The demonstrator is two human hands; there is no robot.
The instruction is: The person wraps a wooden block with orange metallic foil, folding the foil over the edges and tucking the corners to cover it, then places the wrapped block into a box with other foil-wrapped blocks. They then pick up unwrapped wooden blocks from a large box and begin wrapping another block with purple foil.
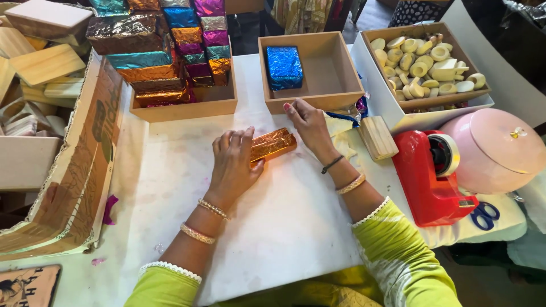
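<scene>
A small block wrapped in copper-orange foil (274,144) lies on the white table top (284,227). My left hand (233,162) rests flat over its left end, fingers pressing down on the foil. My right hand (309,124) touches the block's right end with its fingertips. Just beyond my right hand stands a wooden box (335,85) holding one blue foil-wrapped block (284,67).
A second wooden box (187,105) at the back left is stacked with several foil-wrapped blocks. A tray of pale round pieces (424,62) sits back right. A red tape dispenser (429,176), pink lidded pot (495,150), scissors (483,215) and wooden block (378,137) are at right. A cardboard box (74,182) stands left.
</scene>
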